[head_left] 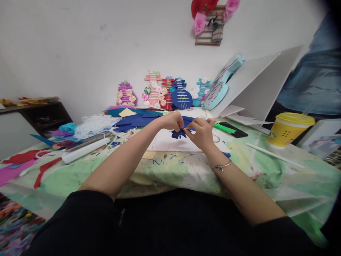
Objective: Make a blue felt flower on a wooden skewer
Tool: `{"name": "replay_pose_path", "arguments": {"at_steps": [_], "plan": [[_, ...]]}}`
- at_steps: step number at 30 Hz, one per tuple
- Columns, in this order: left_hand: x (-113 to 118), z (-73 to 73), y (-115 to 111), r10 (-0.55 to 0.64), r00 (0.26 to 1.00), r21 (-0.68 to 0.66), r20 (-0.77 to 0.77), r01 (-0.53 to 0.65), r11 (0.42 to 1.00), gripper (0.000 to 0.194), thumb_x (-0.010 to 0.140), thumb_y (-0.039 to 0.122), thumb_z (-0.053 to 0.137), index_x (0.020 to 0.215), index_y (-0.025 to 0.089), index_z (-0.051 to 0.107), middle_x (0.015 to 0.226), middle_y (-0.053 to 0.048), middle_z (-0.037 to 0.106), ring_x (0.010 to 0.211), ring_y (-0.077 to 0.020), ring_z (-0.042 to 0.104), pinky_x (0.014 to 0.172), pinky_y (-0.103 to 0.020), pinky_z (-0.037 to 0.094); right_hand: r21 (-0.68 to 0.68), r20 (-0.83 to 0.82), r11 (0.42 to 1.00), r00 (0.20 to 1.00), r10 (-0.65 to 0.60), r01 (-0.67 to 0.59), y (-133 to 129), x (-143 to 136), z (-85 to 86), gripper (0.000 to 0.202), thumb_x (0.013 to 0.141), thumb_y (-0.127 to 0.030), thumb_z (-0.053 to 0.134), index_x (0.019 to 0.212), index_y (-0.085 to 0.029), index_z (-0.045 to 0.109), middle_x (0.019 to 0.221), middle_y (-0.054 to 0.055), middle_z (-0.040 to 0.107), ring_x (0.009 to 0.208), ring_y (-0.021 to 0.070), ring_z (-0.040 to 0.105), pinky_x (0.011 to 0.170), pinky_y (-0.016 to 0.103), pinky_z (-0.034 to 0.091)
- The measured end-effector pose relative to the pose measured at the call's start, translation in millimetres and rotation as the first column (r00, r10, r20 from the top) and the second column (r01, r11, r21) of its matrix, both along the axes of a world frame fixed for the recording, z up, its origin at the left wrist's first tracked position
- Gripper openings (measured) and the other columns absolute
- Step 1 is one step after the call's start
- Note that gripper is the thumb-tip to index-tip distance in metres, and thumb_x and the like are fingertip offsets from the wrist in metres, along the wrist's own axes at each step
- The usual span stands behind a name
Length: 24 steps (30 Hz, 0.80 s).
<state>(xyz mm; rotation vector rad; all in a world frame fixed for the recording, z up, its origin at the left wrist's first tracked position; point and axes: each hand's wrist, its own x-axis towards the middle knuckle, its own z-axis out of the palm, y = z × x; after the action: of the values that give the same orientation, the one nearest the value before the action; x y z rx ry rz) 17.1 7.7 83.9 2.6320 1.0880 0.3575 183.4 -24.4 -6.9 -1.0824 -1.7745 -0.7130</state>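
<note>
A small dark blue piece with pointed, petal-like edges [178,134] is held up between my two hands, over a white sheet [170,144] on the table. My left hand [174,121] pinches its upper left side with bent fingers. From the right, my right hand [201,131] grips its edge between thumb and fingertips; a bracelet circles that wrist. A thin pale stick end shows just left of the blue piece. Blue sheets [135,121] lie behind my left hand.
Decorated lute-shaped crafts [182,99] lean on the wall. A green marker [224,128], black phone [238,130] and yellow cup [287,132] are at right. White shreds [94,125], a white stick [85,150] and red scraps [46,171] lie left.
</note>
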Motion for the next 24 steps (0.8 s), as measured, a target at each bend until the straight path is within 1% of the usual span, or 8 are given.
{"name": "replay_pose_path", "arguments": {"at_steps": [6, 10, 13, 16, 19, 21, 24], "plan": [[-2.1, 1.1, 1.4, -0.018, 1.0, 0.016, -0.022, 0.018, 1.0, 0.027, 0.054, 0.007, 0.062, 0.076, 0.013, 0.077, 0.068, -0.005, 0.071, 0.061, -0.014, 0.058, 0.062, -0.025, 0.039, 0.011, -0.042, 1.0, 0.999, 0.01, -0.009, 1.0, -1.2, -0.1, 0.021, 0.084, -0.034, 0.063, 0.069, -0.02, 0.067, 0.079, 0.002, 0.065, 0.079, 0.0182, 0.055, 0.082, 0.039, 0.021], [-4.0, 5.3, 0.0, -0.045, 0.999, 0.01, -0.027, 0.046, 0.999, 0.021, 0.057, 0.01, 0.063, 0.072, 0.013, 0.078, 0.062, -0.004, 0.068, 0.058, -0.013, 0.054, 0.061, -0.026, 0.037, 0.023, -0.025, 1.0, 1.0, 0.002, -0.001, -0.3, -1.2, -0.3, 0.022, 0.086, -0.034, 0.061, 0.07, -0.02, 0.068, 0.079, 0.002, 0.064, 0.079, 0.0183, 0.054, 0.083, 0.04, 0.021], [-5.5, 6.5, -0.1, -0.049, 0.999, -0.027, 0.005, 0.049, 0.998, 0.018, 0.057, 0.01, 0.066, 0.071, 0.013, 0.078, 0.061, -0.004, 0.068, 0.058, -0.013, 0.054, 0.063, -0.026, 0.037, 0.034, -0.002, 0.999, 1.0, 0.014, -0.014, -1.8, -0.5, -0.1, 0.022, 0.086, -0.035, 0.061, 0.07, -0.02, 0.066, 0.08, 0.003, 0.065, 0.08, 0.0186, 0.054, 0.083, 0.04, 0.021], [-7.5, 4.8, 2.1, -0.03, 0.998, -0.075, 0.057, 0.034, 0.997, 0.016, 0.054, 0.009, 0.07, 0.068, 0.013, 0.077, 0.061, -0.004, 0.068, 0.059, -0.014, 0.055, 0.063, -0.027, 0.038, 0.028, 0.02, 0.999, 0.999, 0.041, -0.041, -2.0, 0.7, 0.3, 0.023, 0.088, -0.035, 0.061, 0.07, -0.02, 0.065, 0.08, 0.003, 0.065, 0.08, 0.0183, 0.054, 0.083, 0.039, 0.022], [-9.6, 2.6, 3.8, 0.009, 0.997, -0.104, 0.08, 0.0, 0.995, 0.016, 0.053, 0.009, 0.072, 0.067, 0.014, 0.077, 0.061, -0.005, 0.068, 0.061, -0.0156, 0.057, 0.064, -0.028, 0.039, 0.01, 0.029, 0.998, 0.997, 0.065, -0.065, -1.6, 1.4, 0.4, 0.022, 0.088, -0.036, 0.061, 0.074, -0.02, 0.066, 0.081, 0.004, 0.064, 0.081, 0.019, 0.053, 0.083, 0.039, 0.023], [-10.3, 2.0, 3.2, 0.037, 0.997, -0.097, 0.07, -0.03, 0.995, 0.016, 0.053, 0.009, 0.073, 0.068, 0.013, 0.077, 0.062, -0.005, 0.069, 0.062, -0.0163, 0.058, 0.064, -0.028, 0.04, -0.007, 0.033, 0.998, 0.997, 0.068, -0.068, -1.7, 1.2, 0.4, 0.021, 0.087, -0.037, 0.062, 0.076, -0.02, 0.068, 0.082, 0.004, 0.063, 0.081, 0.0196, 0.052, 0.082, 0.039, 0.023], [-9.8, 1.7, 0.7, 0.06, 0.997, -0.041, 0.044, -0.059, 0.997, 0.016, 0.055, 0.009, 0.072, 0.069, 0.013, 0.077, 0.065, -0.005, 0.07, 0.062, -0.0155, 0.058, 0.062, -0.027, 0.039, -0.027, 0.043, 0.998, 0.997, 0.059, -0.057, -2.4, 0.3, 0.4, 0.021, 0.087, -0.036, 0.06, 0.077, -0.019, 0.068, 0.082, 0.005, 0.062, 0.082, 0.02, 0.052, 0.081, 0.039, 0.023]]}}
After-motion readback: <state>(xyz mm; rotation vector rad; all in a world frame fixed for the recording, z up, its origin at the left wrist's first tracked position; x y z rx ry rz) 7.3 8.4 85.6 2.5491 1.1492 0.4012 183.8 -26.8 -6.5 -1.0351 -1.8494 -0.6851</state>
